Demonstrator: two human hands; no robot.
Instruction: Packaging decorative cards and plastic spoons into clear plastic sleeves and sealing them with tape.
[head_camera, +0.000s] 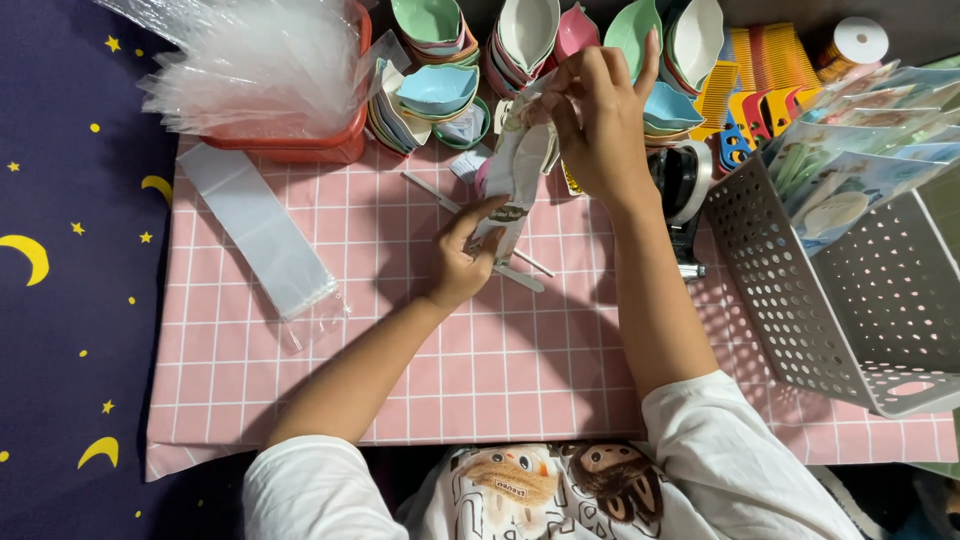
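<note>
Both of my hands hold one clear plastic packet (520, 172) with white and pink items inside, raised over the pink checked tablecloth (480, 370). My left hand (462, 255) pinches its lower end, where a printed card shows. My right hand (598, 120) grips the upper end with fingers curled around it. Two thin white strips (520, 275) lie on the cloth just under my left hand.
A stack of clear sleeves (262, 228) lies at left, below a red tub (300, 140) filled with clear bags. Stacks of pastel bowls (440, 90) line the back. A tape dispenser (682, 190), coloured combs (745, 100) and a white perforated basket (850, 300) of packed sets sit right.
</note>
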